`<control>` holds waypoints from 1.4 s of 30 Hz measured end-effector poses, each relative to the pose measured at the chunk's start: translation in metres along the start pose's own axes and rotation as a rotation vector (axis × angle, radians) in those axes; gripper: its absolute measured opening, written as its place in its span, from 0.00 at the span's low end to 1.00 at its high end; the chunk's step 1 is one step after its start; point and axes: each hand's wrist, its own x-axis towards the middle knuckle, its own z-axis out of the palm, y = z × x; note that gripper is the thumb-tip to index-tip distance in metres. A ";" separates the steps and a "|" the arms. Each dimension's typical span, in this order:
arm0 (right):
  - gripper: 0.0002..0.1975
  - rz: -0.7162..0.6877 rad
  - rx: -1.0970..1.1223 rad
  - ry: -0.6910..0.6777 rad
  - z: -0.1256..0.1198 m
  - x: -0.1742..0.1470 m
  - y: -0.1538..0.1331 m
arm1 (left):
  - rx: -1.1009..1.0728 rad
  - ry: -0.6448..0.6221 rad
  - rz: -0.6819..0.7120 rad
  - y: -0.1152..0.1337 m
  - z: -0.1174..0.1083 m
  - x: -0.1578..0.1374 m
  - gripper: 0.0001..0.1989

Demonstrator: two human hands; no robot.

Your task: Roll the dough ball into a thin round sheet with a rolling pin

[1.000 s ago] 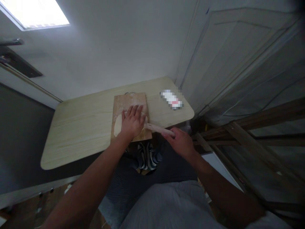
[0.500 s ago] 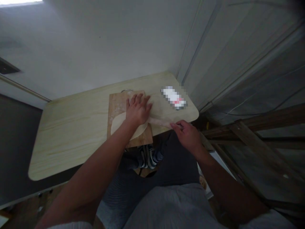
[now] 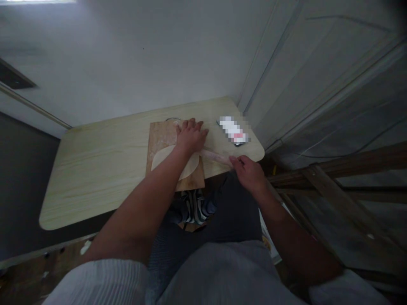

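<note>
- The left hand (image 3: 191,137) lies palm down near the board's far right corner, its fingers a little apart and pointing away from the person.
- The right hand (image 3: 249,173) has its thumb and fingers clamped on the near end of a pale, slim, flour-dusted wooden rolling pin (image 3: 218,157).
- From that grip the rolling pin slants across the table's front right part, its other end going out of sight under the left hand; from where I stand I cannot tell how the palm meets it.
- A thin, rounded, cream-coloured sheet of dough (image 3: 163,156) lies flat on the board, the left forearm crossing above it, so 2 parts show, 1 on each side.
- Beneath is a brown rectangular wooden cutting board (image 3: 190,183), whitened with flour, a curved metal handle (image 3: 173,119) at its far edge.
- The board sits on a pale wood-grain table (image 3: 95,165) with rounded corners.
- Right of the board, well apart from the dough, rests a dark-edged phone (image 3: 233,130), its face blurred.
</note>
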 end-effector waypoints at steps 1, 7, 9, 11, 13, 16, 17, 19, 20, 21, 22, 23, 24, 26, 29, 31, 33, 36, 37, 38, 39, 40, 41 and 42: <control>0.27 -0.036 0.021 -0.018 0.000 -0.002 0.001 | -0.005 0.015 -0.005 0.000 -0.001 -0.003 0.28; 0.24 -0.256 0.061 0.003 0.006 -0.022 -0.005 | -0.045 0.140 0.014 -0.018 -0.031 -0.038 0.26; 0.24 -0.310 0.053 -0.007 0.010 -0.026 -0.013 | -0.068 0.227 0.006 -0.031 -0.044 -0.052 0.26; 0.24 -0.332 0.034 -0.024 0.014 -0.028 -0.024 | -0.093 0.283 -0.007 -0.043 -0.053 -0.064 0.25; 0.24 -0.346 0.019 -0.024 0.019 -0.025 -0.034 | -0.096 0.278 -0.033 -0.052 -0.054 -0.075 0.25; 0.23 -0.380 -0.007 -0.041 0.022 -0.016 -0.044 | -0.059 0.212 -0.039 -0.061 -0.045 -0.083 0.24; 0.23 -0.389 -0.022 -0.055 0.022 -0.012 -0.045 | -0.040 0.192 -0.032 -0.062 -0.041 -0.083 0.24; 0.24 -0.402 -0.057 -0.089 0.023 -0.005 -0.044 | -0.002 0.164 -0.017 -0.064 -0.036 -0.080 0.24; 0.25 -0.406 -0.072 -0.107 0.023 -0.003 -0.043 | 0.011 0.147 -0.008 -0.063 -0.036 -0.078 0.24; 0.26 -0.408 -0.084 -0.121 0.023 -0.002 -0.042 | 0.019 0.123 -0.001 -0.063 -0.037 -0.076 0.24; 0.27 -0.408 -0.093 -0.133 0.024 -0.002 -0.040 | 0.021 0.102 0.000 -0.062 -0.038 -0.073 0.25; 0.28 -0.408 -0.099 -0.142 0.025 -0.002 -0.038 | 0.018 0.085 -0.001 -0.060 -0.040 -0.071 0.25; 0.29 -0.405 -0.100 -0.148 0.026 -0.002 -0.037 | 0.013 0.076 -0.004 -0.059 -0.042 -0.069 0.25; 0.29 -0.397 -0.090 -0.144 0.028 -0.004 -0.035 | 0.012 0.087 -0.008 -0.058 -0.044 -0.067 0.25; 0.27 -0.393 -0.037 -0.125 0.029 -0.004 -0.036 | 0.026 0.113 0.001 -0.059 -0.040 -0.070 0.25; 0.25 -0.373 -0.001 -0.118 0.028 -0.003 -0.037 | 0.034 0.118 0.000 -0.060 -0.036 -0.075 0.26; 0.24 -0.347 0.015 -0.116 0.026 -0.001 -0.040 | 0.041 0.125 -0.013 -0.059 -0.034 -0.082 0.26; 0.25 -0.327 0.026 -0.083 0.025 0.003 -0.043 | 0.037 0.133 -0.042 -0.055 -0.035 -0.088 0.26; 0.26 -0.321 0.029 -0.068 0.025 0.005 -0.045 | 0.035 0.135 -0.054 -0.054 -0.036 -0.089 0.26; 0.27 -0.310 0.028 -0.053 0.025 0.007 -0.046 | 0.034 0.136 -0.065 -0.053 -0.036 -0.089 0.26; 0.28 -0.294 0.022 -0.040 0.026 0.009 -0.048 | 0.035 0.134 -0.074 -0.052 -0.036 -0.088 0.27; 0.29 -0.277 0.012 -0.030 0.026 0.011 -0.049 | 0.038 0.133 -0.082 -0.052 -0.036 -0.087 0.27; 0.30 -0.260 0.001 -0.021 0.028 0.014 -0.051 | 0.042 0.131 -0.088 -0.052 -0.036 -0.085 0.27; 0.30 -0.244 -0.007 -0.013 0.029 0.016 -0.052 | 0.045 0.127 -0.091 -0.053 -0.036 -0.082 0.27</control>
